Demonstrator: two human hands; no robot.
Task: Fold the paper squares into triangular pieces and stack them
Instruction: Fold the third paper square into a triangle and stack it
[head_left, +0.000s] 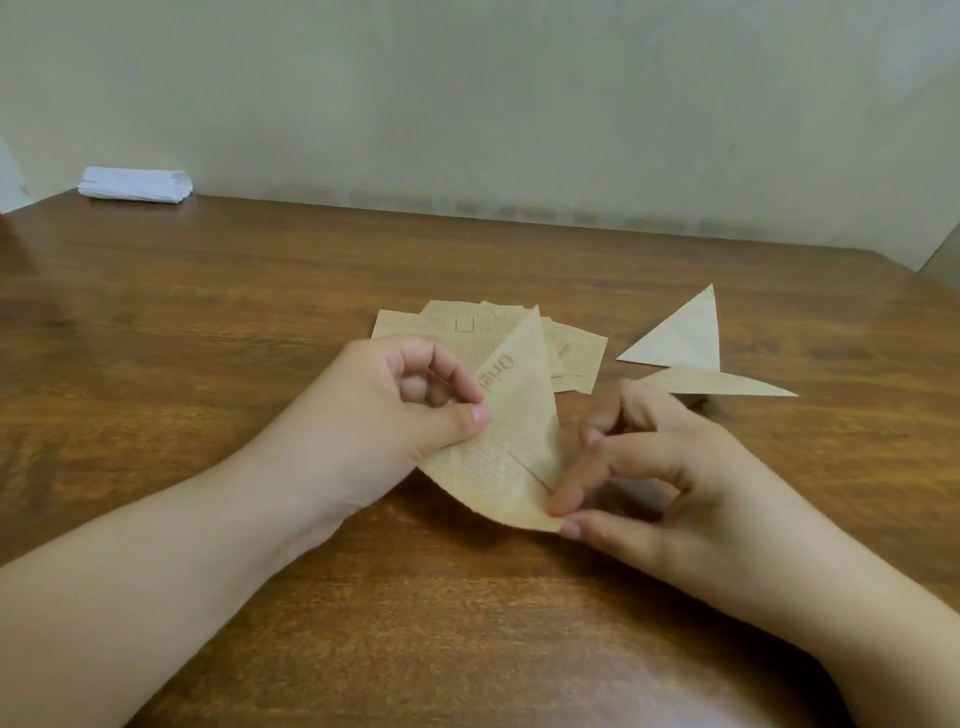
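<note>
Mid-desk, left hand (415, 395) pinches the half-folded paper square (511, 431) while right hand (644, 467), nearer, grips its near corner.

Two bare hands, left (410, 400) and right (660, 467), over one wooden table (208, 322). One half-folded sheet (511, 441) between them. Two finished triangles, upper (680, 338) and lower (719, 382). One loose pile (467, 327) of flat squares, count unclear. One white roll (136, 184) at the far edge.
</note>
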